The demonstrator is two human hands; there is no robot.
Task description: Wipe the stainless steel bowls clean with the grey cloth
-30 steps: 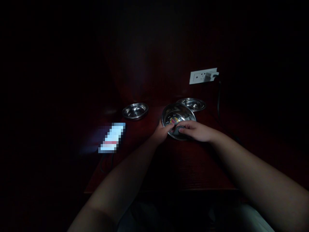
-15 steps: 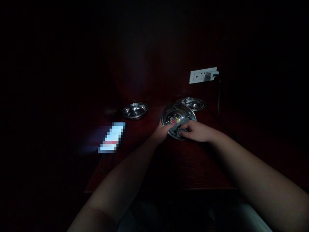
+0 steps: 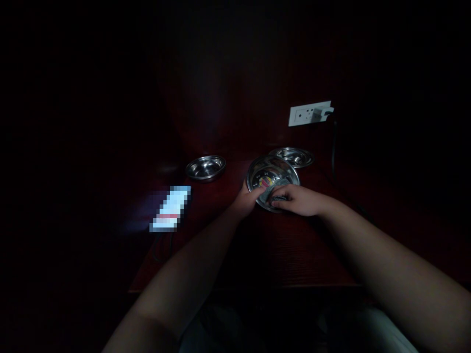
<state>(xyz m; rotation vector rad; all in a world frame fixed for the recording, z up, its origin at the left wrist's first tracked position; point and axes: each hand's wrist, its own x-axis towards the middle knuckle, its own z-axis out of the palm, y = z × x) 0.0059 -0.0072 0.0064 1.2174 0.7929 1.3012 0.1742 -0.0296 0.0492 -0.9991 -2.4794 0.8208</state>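
Note:
A shiny steel bowl (image 3: 272, 166) is tilted toward me above the dark red table. My left hand (image 3: 246, 198) grips its left rim, thumb on the inside and the other fingers hidden behind. Inside the bowl is a round yellow and red sticker (image 3: 265, 182). My right hand (image 3: 294, 198) pinches a grey-green cloth (image 3: 271, 190) and presses it against the bowl's lower right inner side. Part of the cloth is bunched under the fingers.
Left of the bowl stands another steel bowl (image 3: 206, 168). Behind it lies a steel plate (image 3: 294, 157), partly overlapped. A lit, blurred phone (image 3: 171, 208) rests at the table's left side with a cable. On the wall, a socket (image 3: 303, 114) holds a plug with a hanging cord.
The cloth has shifted slightly inside the bowl with my right fingers, and its folds look different. My left hand and the bowl stay almost where they were.

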